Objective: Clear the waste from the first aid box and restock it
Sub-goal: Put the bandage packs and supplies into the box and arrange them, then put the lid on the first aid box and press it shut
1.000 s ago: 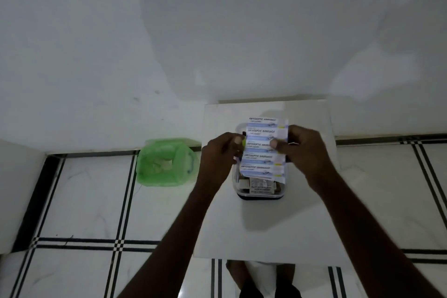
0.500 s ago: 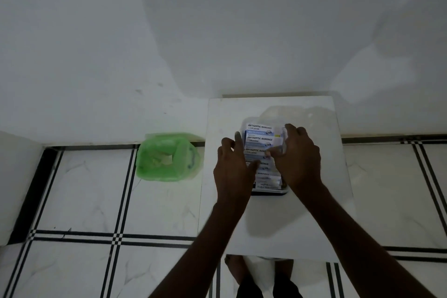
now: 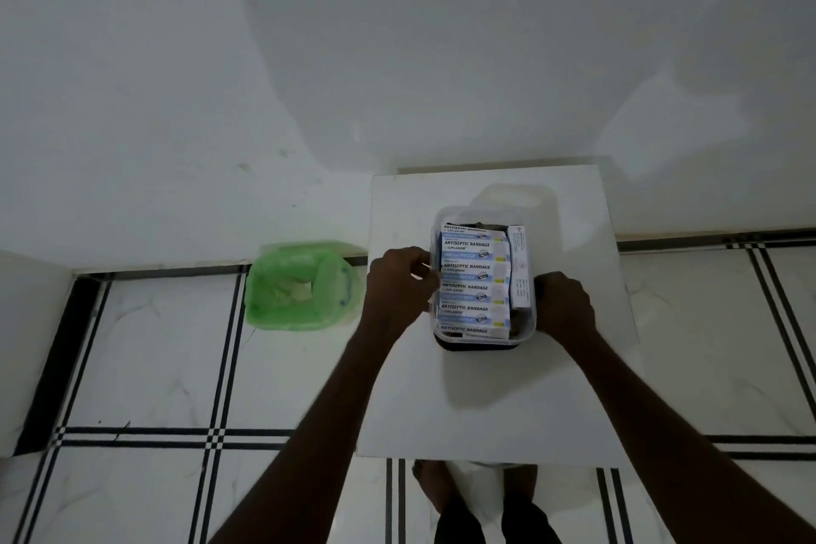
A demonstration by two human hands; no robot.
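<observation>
The first aid box [image 3: 526, 333] is a clear plastic tub on a small white table [image 3: 485, 402]. A strip of blue-and-white antiseptic bandage packets [image 3: 474, 278] lies inside it, covering most of the contents. A narrow white carton [image 3: 519, 269] stands along the tub's right wall. My left hand [image 3: 399, 287] is at the tub's left wall, fingers curled at the strip's edge; a grip on it cannot be made out. My right hand [image 3: 563, 305] rests against the tub's right wall, fingers curled on the rim.
A bin lined with a green bag [image 3: 300, 285] stands on the floor left of the table, with scraps of paper inside. The table backs onto a white wall. My bare feet show under the table's near edge.
The bandage strip went from held above the tub to lying inside it. Both hands have come off the strip's top and moved out to the tub's sides.
</observation>
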